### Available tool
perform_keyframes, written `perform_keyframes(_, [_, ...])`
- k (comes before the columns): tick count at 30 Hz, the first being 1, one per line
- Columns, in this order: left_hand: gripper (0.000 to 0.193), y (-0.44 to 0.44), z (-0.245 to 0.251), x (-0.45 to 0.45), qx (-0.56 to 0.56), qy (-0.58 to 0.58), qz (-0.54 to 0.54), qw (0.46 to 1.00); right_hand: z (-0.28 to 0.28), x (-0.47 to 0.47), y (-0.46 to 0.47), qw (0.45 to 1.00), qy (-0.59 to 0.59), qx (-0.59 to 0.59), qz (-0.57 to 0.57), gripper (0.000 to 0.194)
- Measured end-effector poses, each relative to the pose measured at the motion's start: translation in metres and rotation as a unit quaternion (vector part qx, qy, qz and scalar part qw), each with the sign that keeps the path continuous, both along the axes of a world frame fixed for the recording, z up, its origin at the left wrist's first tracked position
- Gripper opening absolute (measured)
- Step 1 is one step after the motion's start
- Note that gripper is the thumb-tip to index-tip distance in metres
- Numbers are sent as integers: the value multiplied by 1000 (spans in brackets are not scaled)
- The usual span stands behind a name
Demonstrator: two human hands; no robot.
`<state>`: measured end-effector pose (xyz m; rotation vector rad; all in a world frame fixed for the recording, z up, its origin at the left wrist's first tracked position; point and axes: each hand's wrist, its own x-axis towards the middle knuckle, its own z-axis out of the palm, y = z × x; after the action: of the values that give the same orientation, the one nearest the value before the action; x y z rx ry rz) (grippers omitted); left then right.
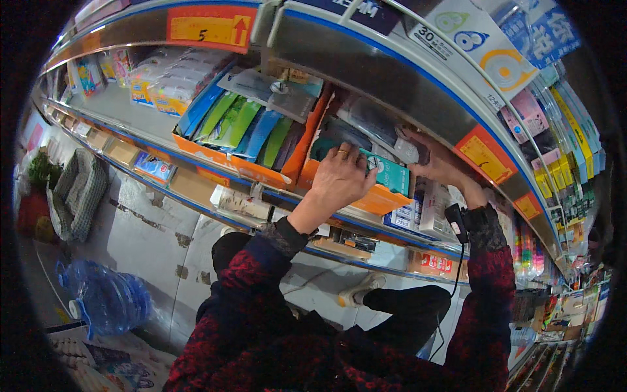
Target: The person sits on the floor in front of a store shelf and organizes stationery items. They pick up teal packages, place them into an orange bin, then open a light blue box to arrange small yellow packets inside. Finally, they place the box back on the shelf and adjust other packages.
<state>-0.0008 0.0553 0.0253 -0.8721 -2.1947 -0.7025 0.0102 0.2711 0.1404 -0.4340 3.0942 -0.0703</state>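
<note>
My left hand (344, 175), with a ring on one finger, is closed over a teal flat packet (393, 177) that bears white writing. The packet stands at the front of an orange cardboard display box (384, 200) on a shelf. Behind it, clear plastic packets (374, 125) lean in the same box. At the box's right end, my right hand (438, 159) has its fingers and thumb around the end of one clear packet. Its fingertips are partly hidden there. A second orange display box (230, 163), filled with green and blue packets (245, 128), adjoins on the left.
Above the boxes runs an upper shelf edge (382, 54) with orange price tags (485, 154). Small blue-and-white boxes (404, 215) stand to the right. A black device on a cable (456, 223) hangs by my right wrist. A blue water jug (110, 296) lies on the floor at left.
</note>
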Motion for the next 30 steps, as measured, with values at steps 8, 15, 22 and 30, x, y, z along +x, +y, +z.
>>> perform_keyframes(8, [28,0,1,-2,16,8,-15,1000,-4,6,8,989,-74,-110,61,62])
perform_keyframes(15, [29,0,2,-3,24,36,-9,999,-5,-7,-10,982,-123,-124,70,52])
perform_keyframes(22, [28,-2,7,-1,4,-38,-22,999,-18,-28,-7,985,-57,-82,139,51])
perform_keyframes(30, [26,-3,12,-1,1,-12,-33,999,-29,-20,1,980,-58,-147,124,39])
